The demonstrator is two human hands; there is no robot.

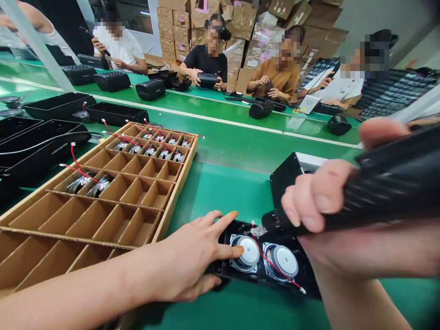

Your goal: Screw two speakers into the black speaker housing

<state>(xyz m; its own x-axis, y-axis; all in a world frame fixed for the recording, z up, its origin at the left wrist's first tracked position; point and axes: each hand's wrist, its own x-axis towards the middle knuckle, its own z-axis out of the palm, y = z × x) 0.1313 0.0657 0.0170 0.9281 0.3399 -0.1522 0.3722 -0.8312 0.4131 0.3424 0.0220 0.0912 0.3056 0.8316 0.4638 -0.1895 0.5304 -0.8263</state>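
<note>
A black speaker panel [259, 279] lies on the green bench in front of me, two round speaker drivers [248, 251] with pale backs seated in it. Red wires [275, 266] with white plugs trail across the drivers. My left hand [202, 250] rests spread over the panel's left end, one fingertip touching the left driver and the thumb by the near edge. My right hand [323, 197] is wrapped around a black electric screwdriver [385, 178]. The tool's tip points down at the panel's far edge, near the left driver; the exact contact is blurred.
A partitioned cardboard tray [137, 197] at left holds several wired drivers. Black housings [44, 142] stand behind it. Beyond my right hand sits a black box [287, 178]. Across the green line [227, 133], several people handle black speakers [150, 89]; stacked cartons [206, 27] stand behind.
</note>
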